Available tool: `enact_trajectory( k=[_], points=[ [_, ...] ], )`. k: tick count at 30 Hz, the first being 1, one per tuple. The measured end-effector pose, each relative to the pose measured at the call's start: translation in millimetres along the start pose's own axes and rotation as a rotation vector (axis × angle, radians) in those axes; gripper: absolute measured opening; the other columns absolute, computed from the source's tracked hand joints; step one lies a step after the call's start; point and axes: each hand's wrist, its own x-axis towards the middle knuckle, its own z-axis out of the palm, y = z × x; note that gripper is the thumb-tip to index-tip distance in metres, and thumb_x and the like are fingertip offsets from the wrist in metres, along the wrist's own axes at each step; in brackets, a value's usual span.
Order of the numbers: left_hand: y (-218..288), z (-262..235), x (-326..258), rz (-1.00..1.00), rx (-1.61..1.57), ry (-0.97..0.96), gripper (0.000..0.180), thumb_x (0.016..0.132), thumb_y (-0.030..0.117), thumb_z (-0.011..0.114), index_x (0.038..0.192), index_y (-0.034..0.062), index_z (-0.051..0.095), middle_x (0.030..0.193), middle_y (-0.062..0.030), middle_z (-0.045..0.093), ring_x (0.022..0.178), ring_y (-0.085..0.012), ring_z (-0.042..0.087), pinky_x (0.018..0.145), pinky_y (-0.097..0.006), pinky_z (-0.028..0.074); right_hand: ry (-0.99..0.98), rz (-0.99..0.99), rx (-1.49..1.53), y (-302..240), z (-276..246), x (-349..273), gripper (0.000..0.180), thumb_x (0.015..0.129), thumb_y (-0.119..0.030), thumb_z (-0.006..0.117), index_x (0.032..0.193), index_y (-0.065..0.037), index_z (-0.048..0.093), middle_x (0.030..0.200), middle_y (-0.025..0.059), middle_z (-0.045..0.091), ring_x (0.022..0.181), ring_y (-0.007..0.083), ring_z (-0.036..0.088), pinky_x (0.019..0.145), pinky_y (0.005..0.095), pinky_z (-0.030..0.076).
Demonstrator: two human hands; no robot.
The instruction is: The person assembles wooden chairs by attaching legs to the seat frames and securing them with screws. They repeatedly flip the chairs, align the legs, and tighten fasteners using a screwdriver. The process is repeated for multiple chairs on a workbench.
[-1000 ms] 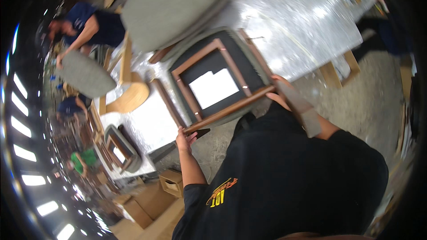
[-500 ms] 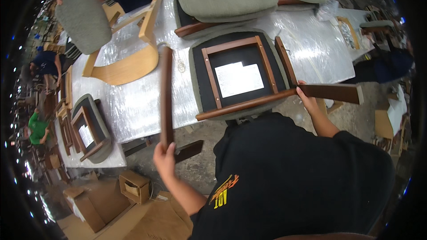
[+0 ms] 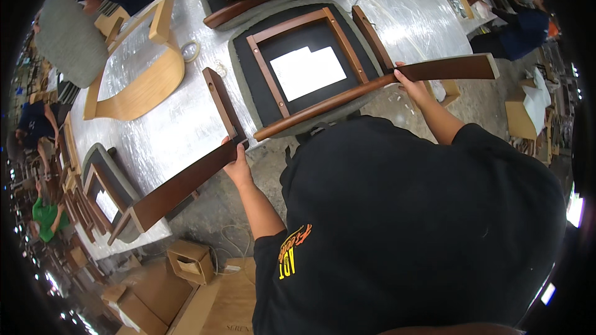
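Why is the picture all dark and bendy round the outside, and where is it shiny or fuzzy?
In the head view, the wide fisheye lens bends edges near the dark rim; in that head view, bright glare streaks the plastic-covered table, the left hand and right hand look fairly clear, and the person in green at the far left looks small and fuzzy.

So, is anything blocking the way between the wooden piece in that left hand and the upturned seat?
Nothing visible does. The left hand grips the dark brown wooden piece at its corner, right beside the left end of the rail on the upturned seat.
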Motion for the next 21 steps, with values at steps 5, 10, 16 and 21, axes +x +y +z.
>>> enact_trajectory(
  k=[5,10,16,21],
  points=[
    [-16,13,2,0.026,0.059,-0.058,0.048,0.095,-0.007,0.066,0.142,-0.0023,0.057,0.138,-0.0104,0.061,0.125,-0.0204,0.06,0.109,-0.032,0.046,0.029,0.014,0.047,4,3,0,0.063,0.099,-0.049,0.071,0.151,-0.018,0.053,0.15,0.0086,0.052,0.142,0.0277,0.048,0.11,0.0546,0.046],
    [-6,15,-8,-0.012,0.007,-0.151,0.059,0.088,-0.012,0.062,0.146,-0.0013,0.053,0.138,-0.0094,0.06,0.124,-0.0189,0.059,0.108,-0.031,0.045,0.024,0.018,0.073,1,4,-2,0.064,0.099,-0.048,0.071,0.152,-0.018,0.053,0.15,0.0081,0.052,0.142,0.0266,0.048,0.11,0.0544,0.046],
    [14,29,-21,0.139,0.179,-0.302,0.071,0.076,-0.015,0.052,0.146,0.0003,0.05,0.137,-0.0095,0.056,0.13,-0.0209,0.054,0.114,-0.034,0.04,-0.007,0.038,0.065,-8,3,-4,0.065,0.097,-0.043,0.074,0.153,-0.017,0.051,0.149,0.0076,0.052,0.141,0.0265,0.048,0.108,0.0518,0.049],
    [21,42,-21,0.172,0.139,-0.324,0.074,0.073,-0.016,0.051,0.145,0.0017,0.045,0.139,-0.0121,0.053,0.137,-0.0238,0.049,0.121,-0.037,0.033,-0.001,0.044,0.038,-14,8,-8,0.07,0.094,-0.037,0.078,0.153,-0.016,0.049,0.147,0.0075,0.053,0.14,0.0252,0.05,0.106,0.0487,0.05]
  ],
)
